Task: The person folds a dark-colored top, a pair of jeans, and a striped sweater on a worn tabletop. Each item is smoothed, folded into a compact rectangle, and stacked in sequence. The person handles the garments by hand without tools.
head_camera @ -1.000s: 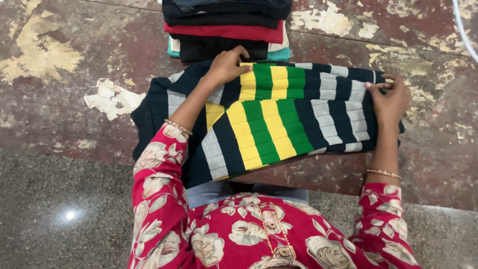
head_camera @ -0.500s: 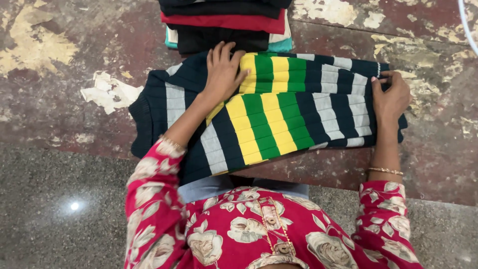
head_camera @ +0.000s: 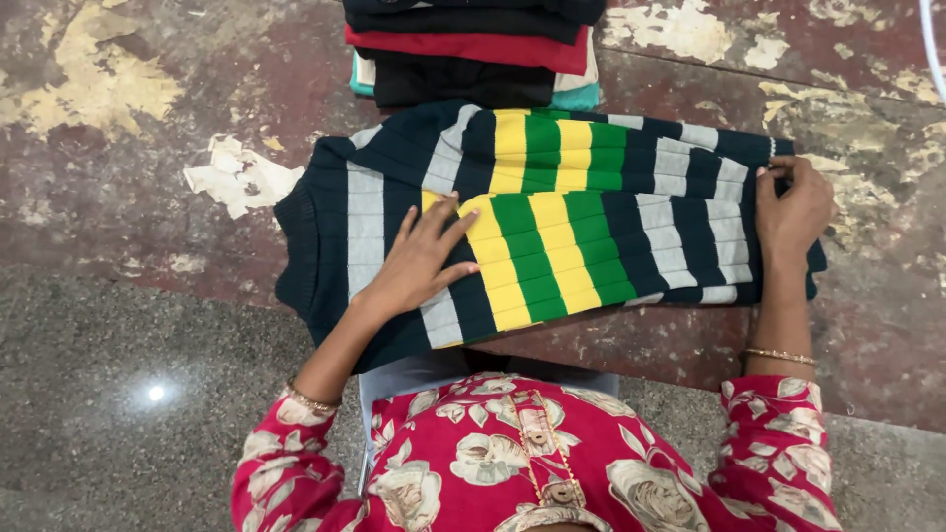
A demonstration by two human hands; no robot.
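Nearest the camera: person in a red floral top [head_camera: 532,463], leaning over the near edge of a worn red painted floor [head_camera: 118,197], a grey speckled stone strip [head_camera: 128,394] running along in front of it.

Left hand [head_camera: 419,261] lay flat on the striped sweater [head_camera: 552,212], fingers spread, palm down on the near fold where the yellow band met the navy. Pressing, not gripping. Thin bangle at that wrist.

Right hand [head_camera: 793,212] sat at the sweater's right end, fingers curled and pinching the edge of the cloth against the thumb. Bangle there too.

Sweater itself: navy with grey, yellow and green stripes, lying crosswise mid-floor, just beyond the person. It looked folded lengthwise once already, the near half lapped over the far half, layers roughly aligned. Left end still bulged out wider and unfolded. My read: about halfway, one fold made and flattened, the crosswise folds left to do.

Just past it, nearly touching its far edge, a pile of folded clothes [head_camera: 473,49]: black, red, teal, dark layers, squared up. Looked like finished pieces.

Flaked patches of pale paint [head_camera: 241,177] left of the sweater, more toward the far corners.
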